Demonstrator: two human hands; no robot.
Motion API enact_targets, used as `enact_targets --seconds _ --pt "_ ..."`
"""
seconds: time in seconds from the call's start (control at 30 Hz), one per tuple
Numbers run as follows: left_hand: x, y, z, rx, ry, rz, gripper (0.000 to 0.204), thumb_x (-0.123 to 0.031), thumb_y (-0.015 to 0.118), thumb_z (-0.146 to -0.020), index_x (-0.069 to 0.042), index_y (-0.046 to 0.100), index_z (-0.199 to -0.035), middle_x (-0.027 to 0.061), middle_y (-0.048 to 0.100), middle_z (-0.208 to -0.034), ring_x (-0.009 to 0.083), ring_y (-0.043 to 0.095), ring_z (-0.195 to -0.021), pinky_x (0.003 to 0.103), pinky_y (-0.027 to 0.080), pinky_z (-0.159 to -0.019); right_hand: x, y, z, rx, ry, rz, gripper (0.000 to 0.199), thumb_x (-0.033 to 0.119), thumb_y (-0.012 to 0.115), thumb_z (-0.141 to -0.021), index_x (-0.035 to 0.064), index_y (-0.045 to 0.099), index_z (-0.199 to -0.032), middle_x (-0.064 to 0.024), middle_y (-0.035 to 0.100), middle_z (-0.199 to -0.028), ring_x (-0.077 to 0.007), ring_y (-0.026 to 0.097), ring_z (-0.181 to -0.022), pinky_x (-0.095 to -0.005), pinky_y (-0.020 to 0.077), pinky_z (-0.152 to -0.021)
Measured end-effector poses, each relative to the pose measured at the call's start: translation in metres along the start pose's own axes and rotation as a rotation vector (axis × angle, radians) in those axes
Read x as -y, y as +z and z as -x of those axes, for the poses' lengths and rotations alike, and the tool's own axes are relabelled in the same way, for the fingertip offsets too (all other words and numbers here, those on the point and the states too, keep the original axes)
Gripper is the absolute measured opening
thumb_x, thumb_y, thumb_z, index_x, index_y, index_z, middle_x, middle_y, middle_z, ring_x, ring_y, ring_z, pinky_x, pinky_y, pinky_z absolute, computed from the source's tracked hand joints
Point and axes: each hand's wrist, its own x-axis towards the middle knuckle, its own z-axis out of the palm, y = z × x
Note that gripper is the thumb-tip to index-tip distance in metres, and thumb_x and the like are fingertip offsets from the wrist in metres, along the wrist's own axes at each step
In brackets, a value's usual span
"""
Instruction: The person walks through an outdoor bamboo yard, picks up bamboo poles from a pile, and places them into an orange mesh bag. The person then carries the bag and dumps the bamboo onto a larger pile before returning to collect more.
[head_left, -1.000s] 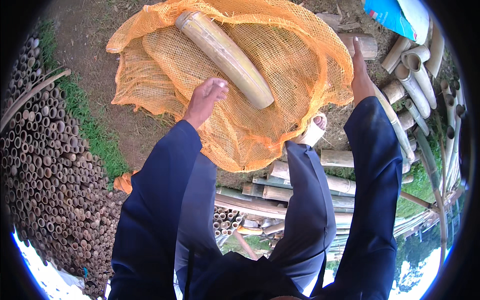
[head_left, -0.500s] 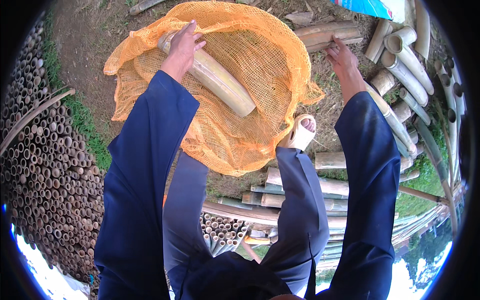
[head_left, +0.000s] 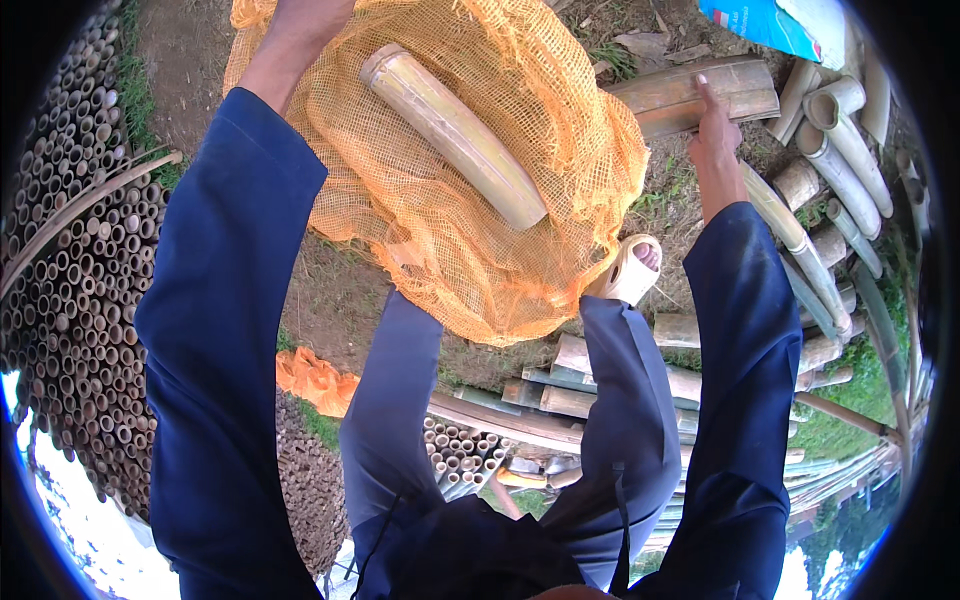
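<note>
My left hand [head_left: 312,14] is at the far left edge of an orange mesh sack [head_left: 430,190]; its fingers run out of view at the top. Spread over the ground, the sack has a thick cut length of bamboo [head_left: 455,135] lying slantwise on its mesh. My right hand [head_left: 715,135] has its index finger stretched out, its tip on a split piece of bamboo [head_left: 660,103] to the right of the sack. The other fingers of that hand look loosely curled. Part of the split piece's left end is hidden by the sack.
Cut bamboo lengths [head_left: 840,135] lie at the right, below a blue and white bag [head_left: 765,22]. A tall stack of bamboo tubes [head_left: 85,270] fills the left side. My sandalled foot [head_left: 632,272] stands beside the sack. Orange netting [head_left: 315,380] lies behind my leg.
My left hand has left the bamboo length and moved up and left to the sack's edge. The sack's mesh has shifted. My right index finger now reaches farther over the split bamboo.
</note>
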Motion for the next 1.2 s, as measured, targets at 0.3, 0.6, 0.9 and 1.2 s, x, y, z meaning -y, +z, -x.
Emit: enact_targets --seconds 0.3,0.6,0.9,1.2 --pt "-0.023 0.041 0.003 0.131 -0.199 0.365 0.062 -0.002 0.051 -0.092 -0.001 0.031 -0.151 0.0098 0.047 -0.141 0.0142 0.057 -0.111 0.029 0.045 -0.099 0.078 -0.090 0.105 0.161 -0.863 -0.019 0.047 0.009 0.079 -0.083 -0.0051 0.056 -0.122 -0.0131 0.064 -0.118 -0.0175 0.060 -0.106 -0.0318 0.0477 -0.093" --pt "-0.070 0.035 -0.060 0.241 -0.151 0.878 0.063 -0.015 0.050 -0.097 -0.001 0.023 -0.152 0.0181 0.042 -0.141 0.0343 0.045 -0.129 0.044 0.033 -0.114 0.206 -0.180 0.236 0.147 -1.036 -0.090 0.049 0.011 0.087 -0.074 -0.0032 0.063 -0.115 -0.0123 0.070 -0.109 -0.0195 0.066 -0.097 -0.0305 0.0523 -0.091" --pt "-0.139 -0.022 -0.068 0.520 -0.336 0.965 0.061 -0.030 0.049 -0.098 -0.001 0.033 -0.149 0.0108 0.054 -0.129 0.0276 0.050 -0.124 0.041 0.035 -0.111 0.143 -0.016 0.305 0.838 -0.853 0.373 0.049 0.017 0.085 -0.075 -0.0027 0.062 -0.114 -0.0154 0.074 -0.090 -0.0207 0.073 -0.087 -0.0354 0.0572 -0.076" --pt "-0.147 -0.075 -0.044 0.398 -0.212 0.579 0.055 -0.033 0.047 -0.098 -0.006 0.044 -0.146 0.0079 0.053 -0.137 0.0202 0.051 -0.121 0.036 0.038 -0.104 0.045 0.092 0.237 0.871 -0.599 1.317 0.107 0.055 0.077 -0.077 0.0028 0.022 -0.152 -0.0287 0.061 -0.124 -0.0399 0.055 -0.123 -0.0441 0.0437 -0.105"
